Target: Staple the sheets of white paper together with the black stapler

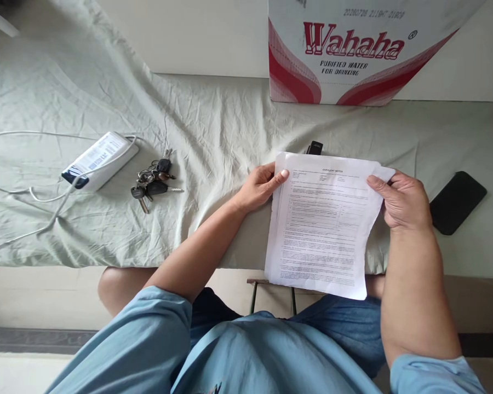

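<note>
A thin stack of white printed sheets (322, 230) is held over the near edge of a surface covered with a wrinkled pale green sheet (213, 131). My left hand (261, 186) grips the stack's upper left edge, thumb on top. At the upper right corner my right hand (402, 200) pinches the pages. The lower end of the papers hangs past the edge over my lap.
A bunch of keys (153, 180) lies left of my left hand. Further left sits a white power bank (99, 160) with a white cable (45, 200). A black phone (457, 201) rests at the right. A Wahaha water carton (353, 49) stands behind; a small black object (314, 147) peeks above the papers.
</note>
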`<state>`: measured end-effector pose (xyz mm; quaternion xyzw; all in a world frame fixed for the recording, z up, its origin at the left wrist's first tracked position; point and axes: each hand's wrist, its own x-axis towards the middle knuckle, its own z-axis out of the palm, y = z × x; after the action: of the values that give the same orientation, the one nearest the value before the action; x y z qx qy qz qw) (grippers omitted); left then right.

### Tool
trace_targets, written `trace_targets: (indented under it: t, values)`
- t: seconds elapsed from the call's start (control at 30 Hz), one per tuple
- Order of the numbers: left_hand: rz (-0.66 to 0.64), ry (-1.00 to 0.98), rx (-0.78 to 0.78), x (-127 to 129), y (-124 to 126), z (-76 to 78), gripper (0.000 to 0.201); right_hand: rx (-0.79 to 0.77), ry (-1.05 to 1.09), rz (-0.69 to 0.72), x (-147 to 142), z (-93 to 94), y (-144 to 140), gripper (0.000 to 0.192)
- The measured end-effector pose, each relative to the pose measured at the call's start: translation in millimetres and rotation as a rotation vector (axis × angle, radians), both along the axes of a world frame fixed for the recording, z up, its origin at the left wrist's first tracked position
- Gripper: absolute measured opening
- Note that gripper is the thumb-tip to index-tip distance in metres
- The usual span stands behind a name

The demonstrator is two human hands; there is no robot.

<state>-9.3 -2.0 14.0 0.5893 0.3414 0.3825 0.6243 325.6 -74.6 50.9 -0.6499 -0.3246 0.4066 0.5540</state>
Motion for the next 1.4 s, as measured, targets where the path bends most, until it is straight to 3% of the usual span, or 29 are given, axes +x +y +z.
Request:
trace_targets:
  t: [0.2,0.4,0.73,1.07,1.4]
  values:
    - [-0.025,0.068,-0.082,-2,-2,-0.3,0.070,0.002,-0.035,0.000,-1,-1.3,-1,0.068]
    - [0.040,-0.057,-0.196,2,-3,-0.1,0.068,0.036,-0.140,-0.052,6,-9.1,2,0.059]
    - [0.213,-0.109,-0.216,4,-2,-1.8,0.072,0.108,-0.177,-0.204,20,-11.9,8,0.042]
    - [0.203,-0.106,-0.208,4,-2,0.6,0.073,0.152,-0.118,-0.328,22,-14.8,12,0.053]
    - [0.222,-0.075,-0.203,2,-2,-1.6,0.076,0.081,-0.047,-0.150,1,-28.9,12,0.064]
